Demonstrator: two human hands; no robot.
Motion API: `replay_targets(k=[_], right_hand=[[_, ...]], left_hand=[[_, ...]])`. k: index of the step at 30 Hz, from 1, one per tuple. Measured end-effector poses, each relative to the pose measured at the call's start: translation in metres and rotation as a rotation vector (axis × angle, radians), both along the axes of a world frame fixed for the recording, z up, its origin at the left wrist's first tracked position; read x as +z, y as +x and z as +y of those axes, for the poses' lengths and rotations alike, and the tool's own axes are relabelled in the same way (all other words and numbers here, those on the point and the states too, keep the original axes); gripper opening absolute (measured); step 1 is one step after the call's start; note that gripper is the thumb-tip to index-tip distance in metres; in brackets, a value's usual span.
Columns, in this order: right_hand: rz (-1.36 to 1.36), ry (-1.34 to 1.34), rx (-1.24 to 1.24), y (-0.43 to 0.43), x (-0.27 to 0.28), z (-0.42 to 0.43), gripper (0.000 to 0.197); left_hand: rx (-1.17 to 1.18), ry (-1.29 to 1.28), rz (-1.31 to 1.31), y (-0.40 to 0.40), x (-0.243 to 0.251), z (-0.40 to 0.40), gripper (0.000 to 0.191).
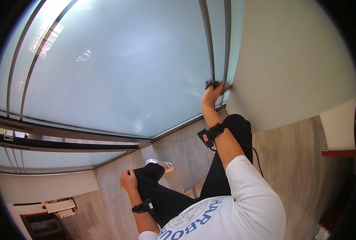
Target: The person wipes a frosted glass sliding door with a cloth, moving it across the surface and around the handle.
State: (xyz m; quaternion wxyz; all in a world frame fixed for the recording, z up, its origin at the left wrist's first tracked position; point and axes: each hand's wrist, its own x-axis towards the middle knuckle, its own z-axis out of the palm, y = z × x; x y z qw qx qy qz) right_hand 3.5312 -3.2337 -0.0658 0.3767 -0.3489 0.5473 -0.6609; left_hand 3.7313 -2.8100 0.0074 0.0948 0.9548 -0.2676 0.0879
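Observation:
My right hand [212, 93] holds a dark striped cloth [226, 87] against the narrow metal bars of a frosted glass door [121, 69], near its right edge by the wall. The cloth is bunched, partly under the fingers, and somewhat blurred. My left hand [129, 180] is curled beside my left knee, with nothing visible in it. A black strap with a small device sits on each forearm.
A pale wall [288, 60] adjoins the glass on the right. The dark door frame [76, 135] runs at left, with another glass panel [61, 162] beyond. Wood-look floor [288, 153] lies below. A black cable hangs by my right arm. Cardboard-like pieces [60, 206] stand lower left.

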Motion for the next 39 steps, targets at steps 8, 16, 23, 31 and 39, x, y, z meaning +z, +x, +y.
replay_targets(k=[8, 16, 23, 31, 39], right_hand=[[-0.524, 0.350, 0.018, -0.005, -0.009, -0.009, 0.046], [-1.072, 0.751, 0.433, 0.032, -0.046, 0.013, 0.033], [0.087, 0.029, -0.015, 0.016, 0.011, 0.013, 0.065], [0.457, -0.595, 0.484, 0.060, 0.071, 0.121, 0.052], [0.098, -0.347, 0.062, 0.020, 0.104, 0.047, 0.040]], left_hand=[[-0.010, -0.018, 0.016, -0.004, 0.002, -0.005, 0.023], [0.035, -0.020, 0.036, -0.004, 0.004, 0.001, 0.022], [-0.010, -0.072, 0.044, 0.000, 0.001, 0.006, 0.022], [0.042, -0.106, 0.058, 0.000, 0.002, 0.008, 0.022], [0.013, -0.128, 0.024, 0.001, 0.002, 0.011, 0.020]])
